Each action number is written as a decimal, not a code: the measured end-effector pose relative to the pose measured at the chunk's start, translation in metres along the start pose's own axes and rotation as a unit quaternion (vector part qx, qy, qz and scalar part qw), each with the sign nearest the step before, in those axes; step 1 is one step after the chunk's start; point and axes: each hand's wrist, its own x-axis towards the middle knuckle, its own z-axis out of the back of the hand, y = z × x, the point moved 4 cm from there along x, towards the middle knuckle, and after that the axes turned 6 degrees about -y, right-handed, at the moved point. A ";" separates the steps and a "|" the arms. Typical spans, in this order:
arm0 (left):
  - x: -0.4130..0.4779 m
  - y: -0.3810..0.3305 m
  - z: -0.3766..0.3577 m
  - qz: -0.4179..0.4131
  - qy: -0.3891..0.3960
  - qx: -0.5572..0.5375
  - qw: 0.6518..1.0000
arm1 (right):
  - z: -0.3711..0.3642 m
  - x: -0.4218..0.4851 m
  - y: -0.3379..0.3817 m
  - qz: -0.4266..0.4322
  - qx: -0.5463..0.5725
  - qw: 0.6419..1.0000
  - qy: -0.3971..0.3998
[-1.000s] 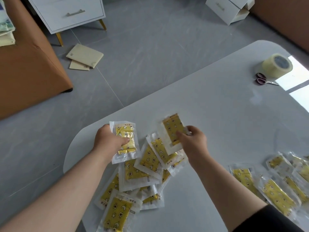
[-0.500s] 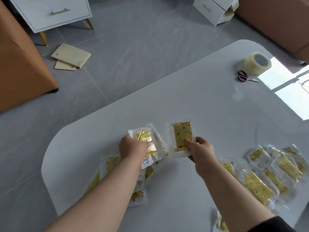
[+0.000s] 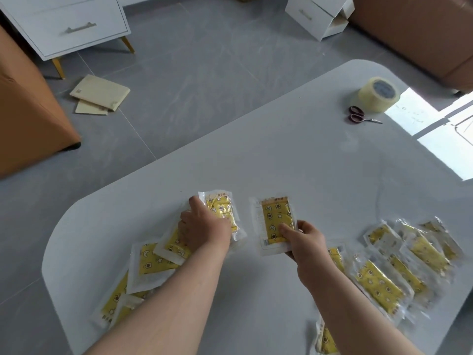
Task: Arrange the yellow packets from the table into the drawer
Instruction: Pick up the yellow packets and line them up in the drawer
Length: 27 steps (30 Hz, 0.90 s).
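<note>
L hand (image 3: pixel 204 231) fingers grip crinkly clear-wrapped yellow packet (image 3: pixel 222 208) over the left pile. R hand (image 3: pixel 304 242) fingers pinch flat rectangular yellow star-print packet (image 3: pixel 275 219) above smooth grey tabletop (image 3: pixel 281 162). Glossy loose packets (image 3: pixel 384 278) lie at right.

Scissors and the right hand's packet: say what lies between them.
Only bare table lies between the scissors and the packet that the right hand holds, as the head view shows.

Bare forearms; left grip (image 3: pixel 204 234), right grip (image 3: pixel 304 239) bare.
</note>
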 end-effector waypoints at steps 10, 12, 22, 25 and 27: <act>0.017 0.034 0.032 0.022 0.039 -0.306 0.951 | 0.000 -0.007 -0.006 -0.032 0.001 0.999 0.032; 0.028 0.044 0.046 0.052 0.069 -0.352 0.932 | -0.007 -0.011 -0.006 -0.034 -0.004 0.998 0.048; 0.086 0.097 0.121 0.090 0.131 -0.460 0.874 | -0.097 -0.051 -0.019 -0.060 -0.088 0.991 0.082; 0.092 0.106 0.129 0.077 0.131 -0.457 0.876 | -0.111 -0.054 -0.012 0.037 -0.256 0.965 0.044; 0.098 0.114 0.132 0.074 0.136 -0.453 0.878 | -0.116 -0.054 -0.005 0.096 -0.383 0.918 0.031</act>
